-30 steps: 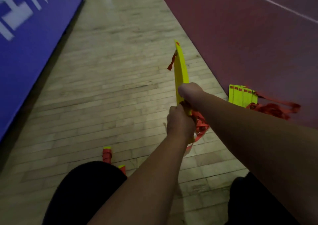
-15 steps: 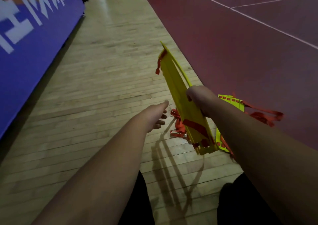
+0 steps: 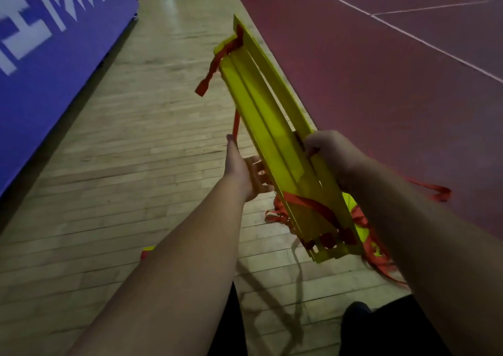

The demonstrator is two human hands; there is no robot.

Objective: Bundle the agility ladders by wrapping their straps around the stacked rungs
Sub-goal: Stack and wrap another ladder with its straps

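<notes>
A person's view down at their own two bare arms over a gym floor. A stack of yellow rungs [image 3: 272, 143] is held in the air near the middle of the view, tilted, its far end pointing toward 11 o'clock and its near end toward 5 o'clock.

The right hand [image 3: 330, 155] grips the stack at its 3 o'clock edge, fingers curled round the rungs about halfway along. The left hand [image 3: 245, 174] is at the stack's 9 o'clock side – fingers straight and spread, reaching to the underside, thumb pointing up. A thin red strap [image 3: 236, 122] runs down from behind the stack to the thumb tip; whether it is caught there cannot be told.

A red strap end [image 3: 213, 65] hangs loose from the far end of the stack. Another red band [image 3: 313, 206] crosses the near end at a slant.

Below the stack, toward 5 o'clock, loose red straps [image 3: 377, 260] lie tangled on the floor with a bit of another yellow ladder [image 3: 351, 206] among them. A small yellow and red piece [image 3: 147, 251] lies at 7 o'clock, partly hidden by the left forearm.

The wooden floor [image 3: 136, 165] fills the middle – a blue banner [image 3: 40, 77] with white lettering stands at 10 o'clock, and a dark red court [image 3: 381, 83] with white lines spreads toward 2 o'clock.
</notes>
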